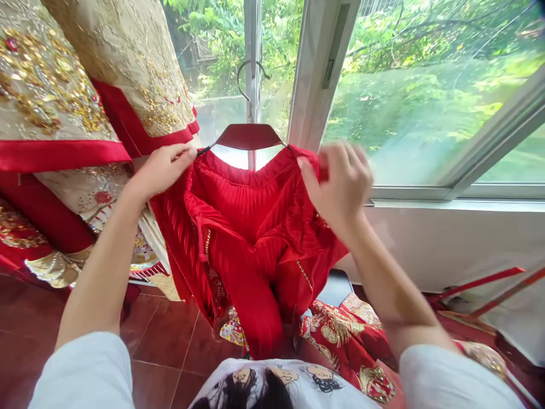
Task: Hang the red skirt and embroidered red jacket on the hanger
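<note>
Two bare forearms in short white sleeves reach up from the lower corners toward the frame's middle. The left hand [164,166] pinches, fingers closed. The right hand [340,179], slightly blurred, grips with curled fingers.

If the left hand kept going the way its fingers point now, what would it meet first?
The left hand points right, along the red skirt's waistband. Its fingers would most likely meet the dark red hanger first, at its left clip, though depth is hard to judge.

no readable text, labels, brands or numbers anywhere in view.
</note>
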Demonstrator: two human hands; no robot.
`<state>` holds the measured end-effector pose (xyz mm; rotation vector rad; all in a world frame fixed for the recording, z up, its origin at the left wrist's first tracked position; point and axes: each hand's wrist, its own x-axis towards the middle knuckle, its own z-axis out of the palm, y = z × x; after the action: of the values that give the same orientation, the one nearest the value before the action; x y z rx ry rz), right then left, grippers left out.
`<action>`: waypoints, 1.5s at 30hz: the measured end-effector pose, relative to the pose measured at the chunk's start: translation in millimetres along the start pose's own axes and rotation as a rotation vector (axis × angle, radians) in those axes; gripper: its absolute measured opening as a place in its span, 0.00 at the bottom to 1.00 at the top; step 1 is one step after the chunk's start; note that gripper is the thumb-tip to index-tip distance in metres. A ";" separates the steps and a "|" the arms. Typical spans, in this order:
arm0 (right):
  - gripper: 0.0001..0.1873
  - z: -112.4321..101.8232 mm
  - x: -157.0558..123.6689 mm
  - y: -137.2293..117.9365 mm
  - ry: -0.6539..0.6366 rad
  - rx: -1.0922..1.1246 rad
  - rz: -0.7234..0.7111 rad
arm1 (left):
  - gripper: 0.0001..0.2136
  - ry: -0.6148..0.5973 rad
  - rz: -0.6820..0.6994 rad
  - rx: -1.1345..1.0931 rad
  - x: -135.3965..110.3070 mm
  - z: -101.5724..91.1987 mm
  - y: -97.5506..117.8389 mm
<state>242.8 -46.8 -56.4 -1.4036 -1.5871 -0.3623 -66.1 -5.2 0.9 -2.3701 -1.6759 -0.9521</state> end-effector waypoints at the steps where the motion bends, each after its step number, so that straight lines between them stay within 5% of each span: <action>1: 0.18 -1.4 -27.8 6.3 -0.032 -0.085 0.104 | 0.30 0.044 0.015 0.017 -10.2 0.9 -4.0; 4: 0.22 10.6 -90.8 29.9 -0.338 -0.257 0.354 | 0.34 0.100 0.034 0.036 -22.9 10.2 -24.5; 8: 0.18 31.5 -110.2 56.4 -0.630 -0.170 0.419 | 0.32 0.170 0.071 -0.022 -21.9 30.1 -59.3; 12: 0.24 18.0 -99.6 66.8 -0.647 0.162 0.342 | 0.31 0.403 0.079 0.075 -34.2 51.1 -83.4; 16: 0.27 0.8 -82.3 48.2 -0.580 0.359 0.248 | 0.30 0.416 0.037 0.028 -37.1 55.1 -86.0; 19: 0.27 14.7 -62.6 15.5 -0.386 0.573 0.222 | 0.31 0.404 0.098 0.033 -42.0 46.0 -65.0; 23: 0.24 56.8 -53.0 -17.2 -0.096 0.751 0.309 | 0.30 0.670 -0.010 0.104 -86.4 48.6 -16.1; 25: 0.20 75.9 -62.3 -19.5 -0.128 0.795 0.372 | 0.26 0.665 -0.224 0.077 -115.2 63.6 4.0; 27: 0.17 89.3 -77.1 -14.5 -0.176 0.855 0.469 | 0.22 0.517 -0.375 0.047 -136.1 83.5 14.8; 29: 0.18 95.5 -92.6 -6.8 -0.188 0.920 0.568 | 0.17 0.382 -0.453 -0.044 -146.1 101.5 17.2; 32: 0.20 90.2 -111.2 2.4 -0.252 0.927 0.619 | 0.17 0.376 -0.523 -0.212 -152.7 116.3 16.3; 38: 0.28 55.4 -131.4 9.5 -0.418 0.678 0.511 | 0.17 0.496 -0.510 -0.373 -191.1 143.4 49.1; 45: 0.28 51.1 -119.7 3.4 -0.481 0.853 0.407 | 0.26 0.147 -0.416 -1.009 -207.1 227.3 112.3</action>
<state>209.4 -80.3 -177.7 -1.1049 -1.4799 0.8628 88.7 -127.2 -260.5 -2.2865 -1.9415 -2.4505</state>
